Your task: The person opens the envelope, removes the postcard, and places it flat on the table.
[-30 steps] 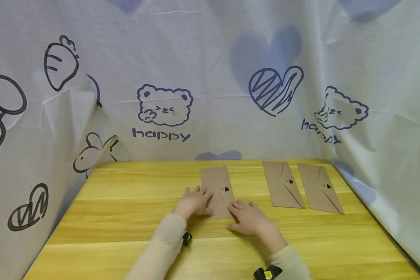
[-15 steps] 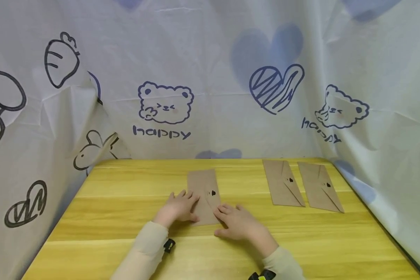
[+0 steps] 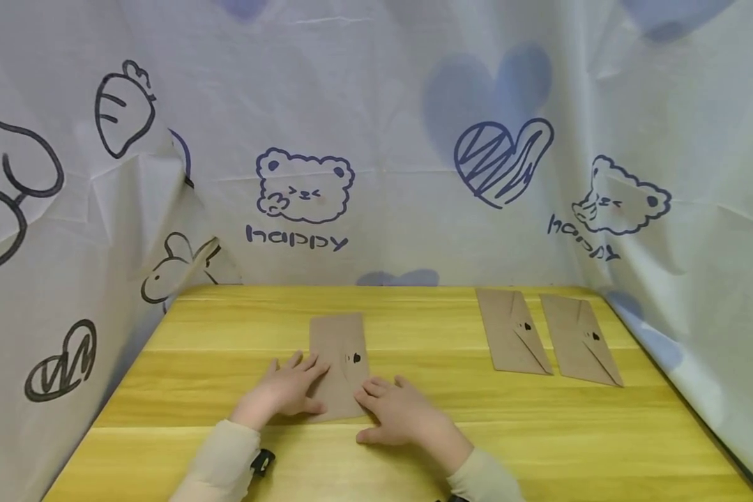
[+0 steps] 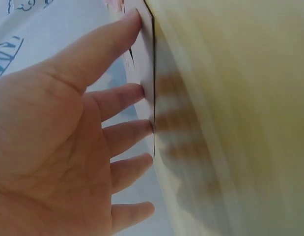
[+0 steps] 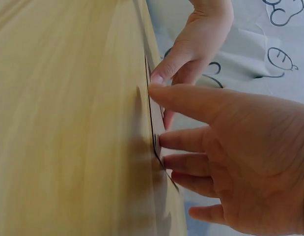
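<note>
A brown paper envelope [image 3: 339,335] with a small black mark on its flap lies flat on the table, left of the middle in the head view. The left hand [image 3: 286,390] rests on its left side, fingers spread and fairly straight. In the left wrist view that hand's [image 4: 58,137] thumb and fingertips touch the envelope [image 4: 146,54] near its edge. At the lower right edge of the envelope, the right hand [image 3: 398,415] touches it with its fingertips. The right wrist view shows this hand [image 5: 250,152] with extended fingers against the envelope's edge, and nothing gripped.
Two more brown envelopes, a nearer-middle one [image 3: 511,341] and an outer one [image 3: 577,348], lie side by side at the right of the wooden table [image 3: 477,432]. A white curtain [image 3: 401,209] with blue drawings hangs behind and along both sides.
Both hands have slid the envelope leftward and slightly nearer the person across the table. The two envelopes at the right have stayed in place; the head view has shifted slightly.
</note>
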A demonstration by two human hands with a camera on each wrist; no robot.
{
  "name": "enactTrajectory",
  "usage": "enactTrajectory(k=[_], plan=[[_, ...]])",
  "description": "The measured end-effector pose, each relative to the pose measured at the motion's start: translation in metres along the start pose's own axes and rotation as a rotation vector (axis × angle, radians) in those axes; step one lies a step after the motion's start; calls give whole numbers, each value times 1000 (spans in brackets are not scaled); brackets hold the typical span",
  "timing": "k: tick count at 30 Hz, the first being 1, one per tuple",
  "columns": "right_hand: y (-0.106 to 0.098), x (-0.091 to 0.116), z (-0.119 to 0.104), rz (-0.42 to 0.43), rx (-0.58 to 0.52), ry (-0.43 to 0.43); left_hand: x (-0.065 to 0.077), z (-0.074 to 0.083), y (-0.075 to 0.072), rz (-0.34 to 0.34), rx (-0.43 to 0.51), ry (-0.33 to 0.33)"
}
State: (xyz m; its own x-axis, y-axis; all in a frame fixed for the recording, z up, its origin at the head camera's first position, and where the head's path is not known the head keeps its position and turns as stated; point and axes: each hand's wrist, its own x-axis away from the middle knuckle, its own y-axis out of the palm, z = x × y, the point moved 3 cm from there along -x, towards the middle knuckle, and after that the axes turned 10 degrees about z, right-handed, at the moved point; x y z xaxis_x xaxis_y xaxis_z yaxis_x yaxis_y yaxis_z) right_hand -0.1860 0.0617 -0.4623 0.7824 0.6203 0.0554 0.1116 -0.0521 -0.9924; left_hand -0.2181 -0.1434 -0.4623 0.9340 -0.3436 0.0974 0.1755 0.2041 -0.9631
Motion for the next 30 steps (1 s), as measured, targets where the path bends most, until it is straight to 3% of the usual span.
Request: enactTrajectory(k=[9,16,25,30], plan=[[1,-18,-21,-26,-25,-110,21,-26,-8,65,-21,-16],[2,-35,-42,-26,-4,-168,40,-46,-13,92,-11,-67],[2,-48,-70,-24,15,-200,61,-66,-19,46,14,-122],[2,-55,-81,-14,47,-228,68,-76,-23,53,-18,-128]])
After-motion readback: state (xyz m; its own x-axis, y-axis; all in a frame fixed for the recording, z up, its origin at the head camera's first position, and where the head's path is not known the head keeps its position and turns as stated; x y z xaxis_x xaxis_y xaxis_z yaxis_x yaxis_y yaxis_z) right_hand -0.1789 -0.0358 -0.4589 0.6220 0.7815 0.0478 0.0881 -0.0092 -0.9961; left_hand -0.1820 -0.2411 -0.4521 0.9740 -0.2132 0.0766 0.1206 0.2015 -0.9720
